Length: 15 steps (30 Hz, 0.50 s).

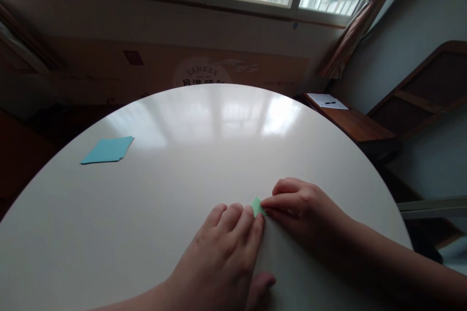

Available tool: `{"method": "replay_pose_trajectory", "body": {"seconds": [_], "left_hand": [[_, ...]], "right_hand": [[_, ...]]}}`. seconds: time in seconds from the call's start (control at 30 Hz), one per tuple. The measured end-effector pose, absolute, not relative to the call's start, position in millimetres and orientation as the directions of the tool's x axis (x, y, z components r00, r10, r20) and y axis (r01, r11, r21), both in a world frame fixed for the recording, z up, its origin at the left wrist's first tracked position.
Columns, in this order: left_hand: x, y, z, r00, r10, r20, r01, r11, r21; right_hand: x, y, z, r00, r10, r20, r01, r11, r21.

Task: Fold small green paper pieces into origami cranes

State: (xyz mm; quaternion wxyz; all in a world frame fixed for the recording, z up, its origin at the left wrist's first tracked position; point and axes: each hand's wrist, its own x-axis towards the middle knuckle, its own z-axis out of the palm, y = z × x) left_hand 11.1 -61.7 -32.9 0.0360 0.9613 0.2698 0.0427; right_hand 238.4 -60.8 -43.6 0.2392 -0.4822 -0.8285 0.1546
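A small piece of light green folded paper [256, 206] lies on the white table, partly covered by fingers. My left hand [222, 248] rests to its left, fingers stretched forward. Its index fingertip presses on the paper's near edge, while the thumb lies apart from it, lower down. From the right, my right hand [304, 209] pinches the paper's right side between thumb and index finger. The other right fingers are curled in. How the paper is folded under the fingertips cannot be made out.
The round white table [164, 194] has a curved far edge. At its far left lies a stack of blue paper squares [108, 149]. Past the right edge, a wooden surface [361, 121] bears a white sheet [324, 100] with a pen [330, 103]. Windows and curtains are beyond.
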Motion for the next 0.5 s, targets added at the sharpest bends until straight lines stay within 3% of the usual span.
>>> {"method": "replay_pose_trajectory", "body": {"seconds": [0.27,0.5], "left_hand": [[12.0,-42.3,-17.2,0.861,0.508,0.021,0.497,-0.849,0.177],[10.7,-27.7,-22.7,0.904,0.409,0.121,0.387,-0.906,0.17]], "right_hand": [[240.4,-62.8,-45.2,-0.438,0.852,0.288,0.718,0.524,-0.459],[240.2,-62.8,-45.6,-0.427,0.857,0.287,0.717,0.515,-0.47]]}}
